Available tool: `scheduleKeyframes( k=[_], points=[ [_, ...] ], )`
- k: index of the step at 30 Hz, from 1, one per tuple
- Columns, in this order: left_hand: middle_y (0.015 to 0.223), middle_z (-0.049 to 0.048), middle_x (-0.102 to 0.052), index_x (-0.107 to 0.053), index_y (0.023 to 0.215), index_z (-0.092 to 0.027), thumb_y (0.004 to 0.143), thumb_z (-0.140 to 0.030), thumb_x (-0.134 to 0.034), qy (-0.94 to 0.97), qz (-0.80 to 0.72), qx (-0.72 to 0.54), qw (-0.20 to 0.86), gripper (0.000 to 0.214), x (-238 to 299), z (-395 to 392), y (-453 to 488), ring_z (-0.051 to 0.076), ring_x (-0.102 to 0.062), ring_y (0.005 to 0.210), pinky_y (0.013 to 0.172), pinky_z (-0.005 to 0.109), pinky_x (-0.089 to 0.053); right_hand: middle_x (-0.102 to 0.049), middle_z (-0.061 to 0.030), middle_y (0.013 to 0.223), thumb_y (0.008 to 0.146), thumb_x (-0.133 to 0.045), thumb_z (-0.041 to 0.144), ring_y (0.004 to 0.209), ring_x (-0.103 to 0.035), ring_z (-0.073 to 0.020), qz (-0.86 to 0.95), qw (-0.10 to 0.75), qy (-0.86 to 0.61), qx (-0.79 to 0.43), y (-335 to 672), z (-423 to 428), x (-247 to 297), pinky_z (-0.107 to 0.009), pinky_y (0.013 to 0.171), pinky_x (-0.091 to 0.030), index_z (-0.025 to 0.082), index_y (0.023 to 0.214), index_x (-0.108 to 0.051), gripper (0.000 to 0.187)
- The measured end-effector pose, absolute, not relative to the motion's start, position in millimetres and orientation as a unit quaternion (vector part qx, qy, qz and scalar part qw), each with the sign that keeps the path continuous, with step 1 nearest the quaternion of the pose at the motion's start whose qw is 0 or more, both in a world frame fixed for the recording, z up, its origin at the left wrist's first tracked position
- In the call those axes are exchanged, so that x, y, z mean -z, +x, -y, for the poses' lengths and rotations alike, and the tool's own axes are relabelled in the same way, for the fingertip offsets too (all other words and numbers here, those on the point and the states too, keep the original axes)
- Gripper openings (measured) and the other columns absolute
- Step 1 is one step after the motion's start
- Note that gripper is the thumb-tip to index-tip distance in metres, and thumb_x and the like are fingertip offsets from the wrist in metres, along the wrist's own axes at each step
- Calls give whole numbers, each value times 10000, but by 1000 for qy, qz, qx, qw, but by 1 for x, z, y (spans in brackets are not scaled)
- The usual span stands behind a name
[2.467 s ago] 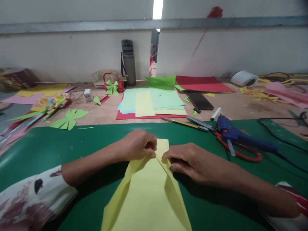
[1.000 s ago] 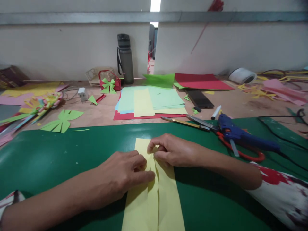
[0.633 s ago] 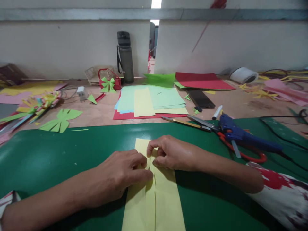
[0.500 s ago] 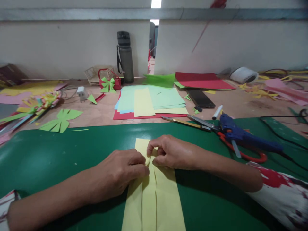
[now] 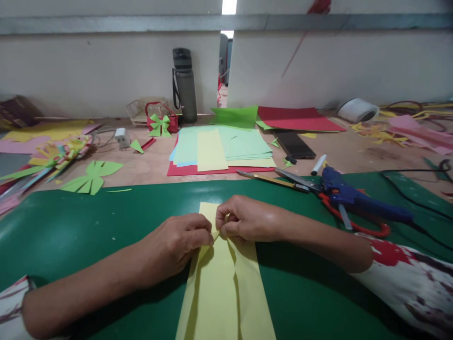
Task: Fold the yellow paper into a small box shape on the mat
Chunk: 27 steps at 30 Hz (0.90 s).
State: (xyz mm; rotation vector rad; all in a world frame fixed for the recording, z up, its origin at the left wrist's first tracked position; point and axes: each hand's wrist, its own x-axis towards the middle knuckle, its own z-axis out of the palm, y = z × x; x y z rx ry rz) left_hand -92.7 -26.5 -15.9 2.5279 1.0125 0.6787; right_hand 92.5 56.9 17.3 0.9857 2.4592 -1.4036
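Observation:
A long yellow paper strip [image 5: 221,288] lies lengthwise on the green cutting mat [image 5: 88,226], creased with pleats running along it. My left hand [image 5: 177,243] is closed, pinching the strip's left fold near its far end. My right hand [image 5: 244,219] is closed too, pinching the pleats right beside the left fingers. The two hands nearly touch. The paper bulges up a little below the pinch.
Red-handled scissors [image 5: 332,208], a blue glue gun [image 5: 357,200] and a marker [image 5: 317,165] lie at the mat's right. A stack of coloured sheets [image 5: 219,151], a phone [image 5: 295,145], a grey bottle [image 5: 184,85], green paper bows [image 5: 92,175] and scraps lie beyond.
The strip, earlier spread with its sides raised, then lay flat with pleats. My left hand slid up from lower on the strip and now pinches beside the right; the paper lifts slightly.

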Motion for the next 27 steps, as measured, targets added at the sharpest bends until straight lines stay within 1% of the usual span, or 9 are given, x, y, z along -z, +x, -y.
scheduleKeyframes(
  k=[4,9,12,15,18,22,27],
  points=[
    [896,67,-581,-578,889,-159,836,-25,-398,890,-373,-217,144,230,17,28,-94,126,-549,756,627,205,-411,-553,24,551,661,-452,103,513,-505,-85,-830,57,346,434,91,-55,-19,-157,435,-329,156,660,-565,124],
    [910,69,-578,-601,930,-175,816,-29,-420,904,-376,-178,102,259,16,29,-97,136,-539,750,618,221,-397,-575,22,580,649,-463,90,524,-483,-75,-868,36,339,362,90,-52,-21,-158,444,-297,154,644,-580,134],
    [894,57,-581,-614,948,-194,815,-27,-419,905,-390,-152,78,289,14,28,-98,133,-537,737,600,219,-377,-597,17,605,652,-475,96,538,-489,-80,-881,31,343,325,89,-51,-20,-169,451,-287,159,660,-594,135],
    [850,36,-576,-634,935,-218,812,-40,-431,905,-395,-137,83,297,11,23,-97,120,-528,696,572,208,-352,-612,12,625,655,-486,96,548,-502,-85,-884,37,344,314,88,-50,-20,-174,456,-287,165,684,-602,138],
    [818,30,-568,-657,913,-219,810,-50,-438,904,-391,-124,117,295,7,17,-96,106,-521,664,569,196,-351,-619,10,644,655,-492,89,560,-510,-85,-884,33,343,316,88,-51,-20,-170,467,-300,166,699,-605,144],
    [828,32,-566,-672,904,-218,806,-44,-438,901,-395,-102,147,307,2,13,-94,95,-520,659,578,184,-355,-618,7,643,649,-492,85,554,-515,-88,-866,32,362,345,92,-55,-17,-162,458,-313,163,732,-603,158],
    [828,40,-558,-678,912,-210,817,-40,-423,903,-392,-104,146,321,0,13,-93,92,-504,641,566,186,-345,-546,34,497,683,-452,99,431,-488,-86,-812,35,390,432,99,-60,-13,-160,410,-325,156,825,-563,190]
  ],
)
